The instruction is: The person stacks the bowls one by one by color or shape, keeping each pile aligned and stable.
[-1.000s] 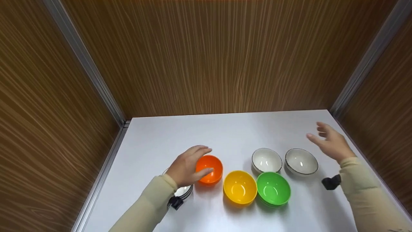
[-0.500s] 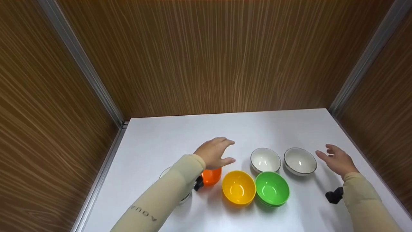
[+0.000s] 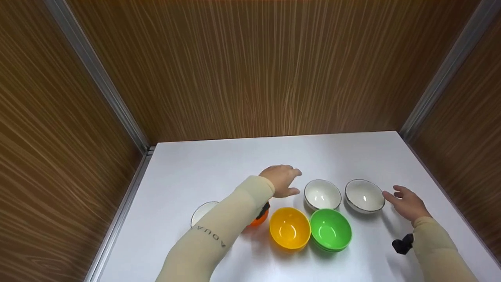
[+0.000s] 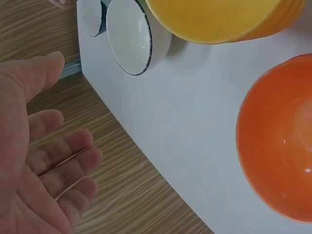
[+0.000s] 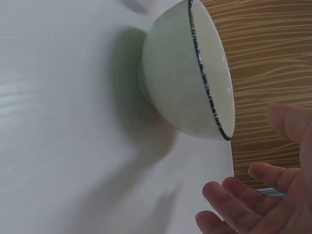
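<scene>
My left hand (image 3: 281, 181) is held with fingers extended and thumb spread, left of a white bowl (image 3: 322, 195) with a dark rim. Nothing lies in its palm in the left wrist view. At the right, a second white bowl (image 3: 364, 196) stands close to my right hand (image 3: 409, 205), whose thumb tip is right by the rim in the head view. The right wrist view shows that bowl's side (image 5: 175, 78), with the fingers loosely bent beside it and holding nothing. Beneath my left forearm, an orange bowl (image 3: 260, 220) is mostly hidden in the head view.
A yellow bowl (image 3: 290, 228) and a green bowl (image 3: 331, 230) stand side by side in front of the white bowls. Another white bowl (image 3: 201, 213) is partly covered by my left sleeve. Wood-grain panels (image 3: 250, 70) enclose the white table (image 3: 203, 164) at the back and sides.
My left hand has moved right, from over the orange bowl to near the white bowl. My right hand has come down and nearer to the right white bowl. The bowls stay in place.
</scene>
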The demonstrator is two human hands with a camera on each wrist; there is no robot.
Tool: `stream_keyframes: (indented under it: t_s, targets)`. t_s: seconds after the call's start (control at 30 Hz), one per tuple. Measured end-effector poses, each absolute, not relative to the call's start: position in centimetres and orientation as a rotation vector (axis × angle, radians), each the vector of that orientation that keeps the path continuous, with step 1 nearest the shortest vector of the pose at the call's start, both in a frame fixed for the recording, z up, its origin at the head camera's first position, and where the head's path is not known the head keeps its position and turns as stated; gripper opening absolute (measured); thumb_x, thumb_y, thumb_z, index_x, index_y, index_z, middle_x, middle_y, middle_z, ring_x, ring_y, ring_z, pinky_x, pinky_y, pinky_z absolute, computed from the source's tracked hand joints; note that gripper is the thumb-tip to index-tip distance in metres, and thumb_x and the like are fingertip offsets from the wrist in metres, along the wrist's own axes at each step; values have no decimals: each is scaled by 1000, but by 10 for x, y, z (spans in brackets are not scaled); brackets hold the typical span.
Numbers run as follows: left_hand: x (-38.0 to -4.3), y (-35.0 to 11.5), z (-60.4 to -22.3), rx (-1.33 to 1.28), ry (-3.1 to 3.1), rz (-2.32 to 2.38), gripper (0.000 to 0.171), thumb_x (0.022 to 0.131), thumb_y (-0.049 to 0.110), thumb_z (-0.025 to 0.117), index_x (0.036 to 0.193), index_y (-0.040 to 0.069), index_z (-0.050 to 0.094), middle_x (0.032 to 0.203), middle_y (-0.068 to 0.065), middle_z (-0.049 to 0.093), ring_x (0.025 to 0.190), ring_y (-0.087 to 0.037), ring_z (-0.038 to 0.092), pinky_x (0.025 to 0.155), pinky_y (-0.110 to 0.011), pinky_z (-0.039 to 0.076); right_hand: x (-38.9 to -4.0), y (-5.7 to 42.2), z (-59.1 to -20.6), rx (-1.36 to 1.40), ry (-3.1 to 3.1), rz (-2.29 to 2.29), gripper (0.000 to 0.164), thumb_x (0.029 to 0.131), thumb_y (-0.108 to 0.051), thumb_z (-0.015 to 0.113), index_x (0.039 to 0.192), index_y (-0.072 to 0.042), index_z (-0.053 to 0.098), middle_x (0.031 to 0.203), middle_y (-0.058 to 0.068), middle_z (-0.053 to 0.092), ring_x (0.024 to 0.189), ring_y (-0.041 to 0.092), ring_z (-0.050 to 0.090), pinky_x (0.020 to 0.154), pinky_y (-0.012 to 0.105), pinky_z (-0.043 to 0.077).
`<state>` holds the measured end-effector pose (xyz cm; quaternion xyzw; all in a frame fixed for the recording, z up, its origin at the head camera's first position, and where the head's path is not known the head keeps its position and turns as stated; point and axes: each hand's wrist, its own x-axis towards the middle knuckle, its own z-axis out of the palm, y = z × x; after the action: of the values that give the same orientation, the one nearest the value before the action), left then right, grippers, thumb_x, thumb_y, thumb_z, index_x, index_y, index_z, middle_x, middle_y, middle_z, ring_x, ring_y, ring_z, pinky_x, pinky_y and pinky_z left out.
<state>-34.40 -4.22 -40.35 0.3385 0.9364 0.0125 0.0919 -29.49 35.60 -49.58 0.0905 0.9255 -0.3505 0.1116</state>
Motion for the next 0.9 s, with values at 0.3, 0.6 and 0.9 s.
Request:
stream_keyframes:
  t_s: [0.3, 0.6, 0.9]
  targets:
    - [-347, -9, -417, 1000, 2709, -44, 52, 90, 45, 64, 139, 29, 50, 133, 10, 57, 123, -9, 51, 105, -29, 41, -289, 361, -510, 356, 2593, -1141, 89, 97, -60, 33, 148, 9, 10, 143, 39, 29, 123, 46, 47, 96, 53, 46]
    - [-341, 13, -423, 1018, 2637, -142, 54, 89, 45, 65, 140, 32, 49, 132, 12, 58, 121, -9, 52, 103, -28, 42, -279, 361, -519, 332, 2562, -1195, 84, 99, -57, 27, 147, 11, 14, 134, 37, 41, 109, 36, 58, 84, 40, 53]
    - [-331, 21, -426, 883, 2573, -52, 52, 89, 48, 64, 138, 34, 52, 133, 13, 56, 122, -10, 51, 104, -33, 41, -273, 364, -523, 350, 2534, -1241, 77, 102, -49, 27, 147, 12, 15, 124, 33, 50, 98, 24, 61, 79, 34, 54]
